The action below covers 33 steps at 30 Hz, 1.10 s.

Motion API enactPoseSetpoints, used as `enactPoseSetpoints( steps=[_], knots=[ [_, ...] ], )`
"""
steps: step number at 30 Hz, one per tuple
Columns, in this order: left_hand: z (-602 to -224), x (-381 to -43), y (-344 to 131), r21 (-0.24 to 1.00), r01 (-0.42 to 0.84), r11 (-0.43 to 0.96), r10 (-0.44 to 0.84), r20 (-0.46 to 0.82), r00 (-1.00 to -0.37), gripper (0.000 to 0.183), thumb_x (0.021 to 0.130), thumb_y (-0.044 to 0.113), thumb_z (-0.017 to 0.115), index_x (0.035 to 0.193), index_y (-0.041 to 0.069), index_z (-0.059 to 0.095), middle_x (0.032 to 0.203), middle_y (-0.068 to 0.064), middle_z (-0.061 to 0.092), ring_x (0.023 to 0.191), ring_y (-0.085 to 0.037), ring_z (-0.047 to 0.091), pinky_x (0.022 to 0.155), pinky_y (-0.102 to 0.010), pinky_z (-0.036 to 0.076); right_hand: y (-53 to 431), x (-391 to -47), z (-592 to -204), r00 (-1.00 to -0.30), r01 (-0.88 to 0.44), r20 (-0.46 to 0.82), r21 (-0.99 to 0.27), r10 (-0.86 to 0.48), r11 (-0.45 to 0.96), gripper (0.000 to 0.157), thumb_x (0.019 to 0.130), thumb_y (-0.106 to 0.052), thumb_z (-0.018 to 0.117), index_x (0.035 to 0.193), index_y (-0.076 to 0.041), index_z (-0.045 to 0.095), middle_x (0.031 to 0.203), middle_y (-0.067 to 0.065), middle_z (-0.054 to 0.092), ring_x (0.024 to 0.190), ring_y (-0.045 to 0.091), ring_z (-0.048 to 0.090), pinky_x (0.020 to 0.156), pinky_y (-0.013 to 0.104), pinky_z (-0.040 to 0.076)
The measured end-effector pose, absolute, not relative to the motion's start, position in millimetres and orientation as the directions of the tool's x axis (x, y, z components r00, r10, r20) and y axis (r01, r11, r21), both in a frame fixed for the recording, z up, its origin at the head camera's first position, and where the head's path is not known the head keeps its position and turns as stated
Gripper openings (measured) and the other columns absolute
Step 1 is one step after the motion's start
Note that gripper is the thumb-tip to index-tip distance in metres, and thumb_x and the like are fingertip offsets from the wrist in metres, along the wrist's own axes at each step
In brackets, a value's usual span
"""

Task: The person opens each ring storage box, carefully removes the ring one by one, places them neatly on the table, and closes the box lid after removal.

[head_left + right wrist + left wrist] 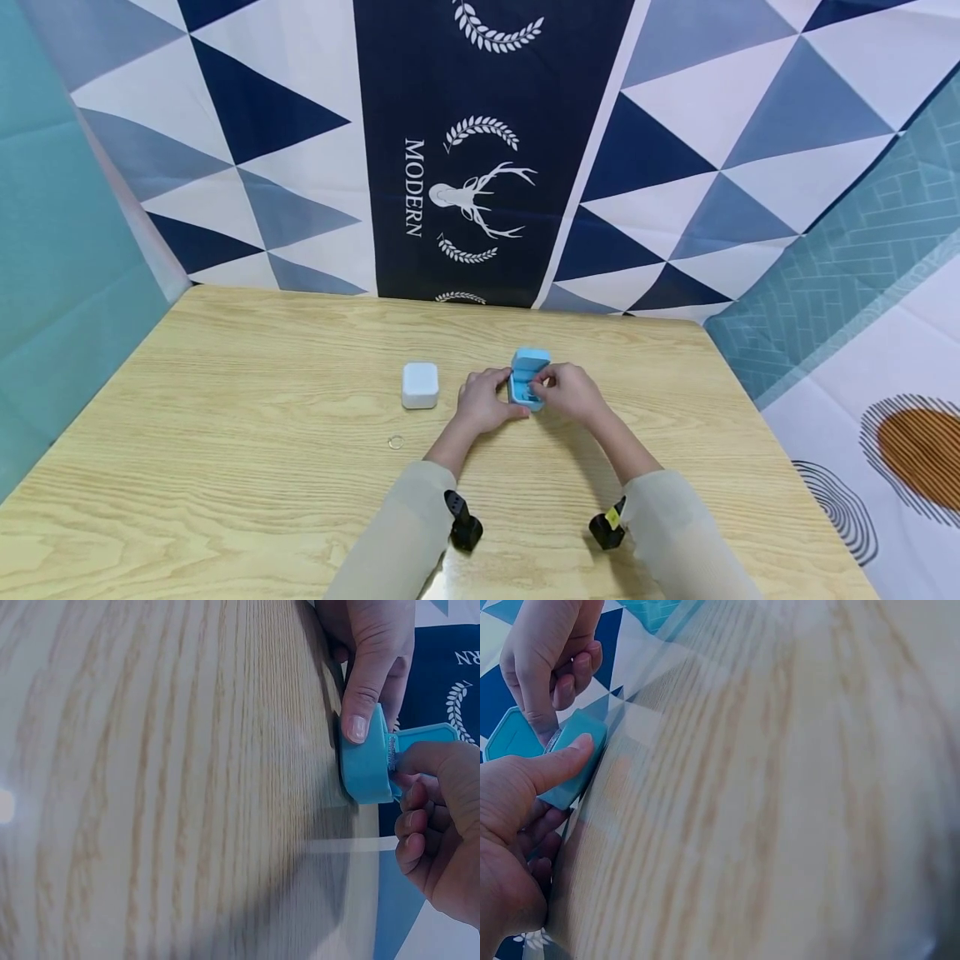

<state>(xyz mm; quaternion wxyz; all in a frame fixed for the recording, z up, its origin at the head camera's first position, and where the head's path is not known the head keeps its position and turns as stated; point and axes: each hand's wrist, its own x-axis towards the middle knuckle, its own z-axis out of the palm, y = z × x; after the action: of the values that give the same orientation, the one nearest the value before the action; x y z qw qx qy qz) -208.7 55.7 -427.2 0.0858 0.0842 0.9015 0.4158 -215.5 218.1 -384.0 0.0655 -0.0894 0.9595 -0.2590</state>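
Observation:
A small light-blue ring box (529, 379) lies on the table with its lid raised. My left hand (483, 404) holds it from the left side. In the left wrist view the left thumb presses on the box's front wall, with the other fingers partly hidden behind. From the right, my right hand (572, 392) reaches in, its thumb and index finger together at the box's opening. A narrow sparkling band, seemingly a ring (391, 752), shows at those fingertips in the right wrist view. The fingertips are partly hidden by the box, and the remaining right fingers are curled.
A white rounded box (420, 386) sits left of the hands. Nearer on the wooden table (247, 417) lies a thin ring (395, 442). A patterned cloth (495, 250) hangs behind the table's far edge.

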Motion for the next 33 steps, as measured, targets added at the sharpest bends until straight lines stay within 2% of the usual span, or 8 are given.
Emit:
enactPoseSetpoints(
  steps=[33],
  knots=[
    [-425.5,-208.3,54.1,0.770,0.101,0.631,0.237,-0.067,-0.969,0.076,0.075,0.041,0.077,0.139,0.013,0.046,0.139,-0.005,0.050,0.120,-0.024,0.041,0.100,-0.041,0.033,219.1,-211.9,-373.9,-0.965,-0.203,-0.040,-0.515,-0.260,0.833,0.018,0.087,-0.018,0.062,0.090,-0.002,0.070,0.070,0.004,0.060,0.057,0.011,0.046,0.051,0.023,0.038]
  ],
)
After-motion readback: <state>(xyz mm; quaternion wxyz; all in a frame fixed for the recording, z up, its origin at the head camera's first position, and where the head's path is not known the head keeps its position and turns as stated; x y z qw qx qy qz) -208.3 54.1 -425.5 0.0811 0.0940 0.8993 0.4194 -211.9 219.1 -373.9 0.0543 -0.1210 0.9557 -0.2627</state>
